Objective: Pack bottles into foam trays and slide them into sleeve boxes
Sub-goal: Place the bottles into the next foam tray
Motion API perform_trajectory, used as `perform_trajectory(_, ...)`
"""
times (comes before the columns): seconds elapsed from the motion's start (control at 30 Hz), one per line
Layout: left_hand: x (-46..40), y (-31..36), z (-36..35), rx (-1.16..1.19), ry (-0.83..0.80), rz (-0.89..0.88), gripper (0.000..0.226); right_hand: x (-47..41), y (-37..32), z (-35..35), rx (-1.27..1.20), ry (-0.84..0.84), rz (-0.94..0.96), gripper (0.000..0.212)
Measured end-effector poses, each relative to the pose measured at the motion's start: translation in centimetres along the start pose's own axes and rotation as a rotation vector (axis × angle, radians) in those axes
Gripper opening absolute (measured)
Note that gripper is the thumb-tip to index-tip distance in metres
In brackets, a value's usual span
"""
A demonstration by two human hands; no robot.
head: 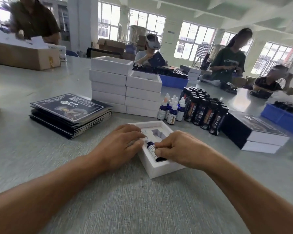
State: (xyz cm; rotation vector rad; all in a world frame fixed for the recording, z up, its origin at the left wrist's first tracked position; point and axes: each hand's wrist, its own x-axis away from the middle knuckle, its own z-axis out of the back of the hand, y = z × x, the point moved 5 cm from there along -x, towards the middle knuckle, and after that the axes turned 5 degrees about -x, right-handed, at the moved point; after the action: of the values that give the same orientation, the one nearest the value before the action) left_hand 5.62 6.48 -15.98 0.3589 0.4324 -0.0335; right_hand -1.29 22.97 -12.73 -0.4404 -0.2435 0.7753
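So I've got the foam tray [152,168] center frame on the desk [41,149]. My right hand [181,149] fingers pinch the blue bottle [151,148] lying in its slot, left hand [120,146] rests flat, fingers straight, on the tray's left edge.

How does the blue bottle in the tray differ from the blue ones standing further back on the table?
The bottle in the tray lies on its side in a foam slot, touched by both hands; the standing bottles are upright, loose and untouched. Its cap is hidden; theirs show white dropper tops. Both have blue glass and pale labels.
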Motion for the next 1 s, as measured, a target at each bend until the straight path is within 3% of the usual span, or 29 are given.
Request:
perform_trajectory(0.17, 0.4, 3.9, -1.2, -0.079, -0.132, -0.059, 0.070, 1.2, 0.1, -1.2, -0.013, 0.035, 0.088, 0.028)
perform_trajectory(0.3, 0.1, 4.6, -2.3, -0.071, -0.101, -0.023, 0.082, 1.9, 2.6, 0.6, -0.159, 0.349, 0.134, 0.018)
perform_trajectory(0.4, -0.8, 4.7, -3.1, -0.024, -0.047, -0.027, 0.086, 2.2, 7.8, 4.9, -0.345, 0.699, -0.030, 0.010)
perform_trajectory(0.47, -1.9, 5.4, -4.1, -0.016, -0.046, -0.035, 0.084, 1.8, 12.3, 6.8, -0.442, 0.792, -0.244, 0.009)
perform_trajectory(0.6, -4.5, 8.3, -6.1, -0.005, -0.060, -0.054, 0.087, 0.3, 19.3, 8.3, -0.352, 0.801, -0.559, 0.043)
perform_trajectory(0.73, -5.4, 9.5, -7.5, 0.019, -0.033, -0.082, 0.080, -1.6, 21.4, 9.0, -0.288, 0.823, -0.604, 0.037)
perform_trajectory(0.87, -5.3, 9.1, -7.5, 0.082, -0.028, -0.107, 0.080, -3.5, 21.9, 9.4, -0.274, 0.808, -0.629, 0.051)
perform_trajectory(1.0, -5.4, 9.2, -7.5, 0.091, -0.019, -0.120, 0.068, -4.3, 22.4, 9.3, -0.265, 0.805, -0.685, 0.047)
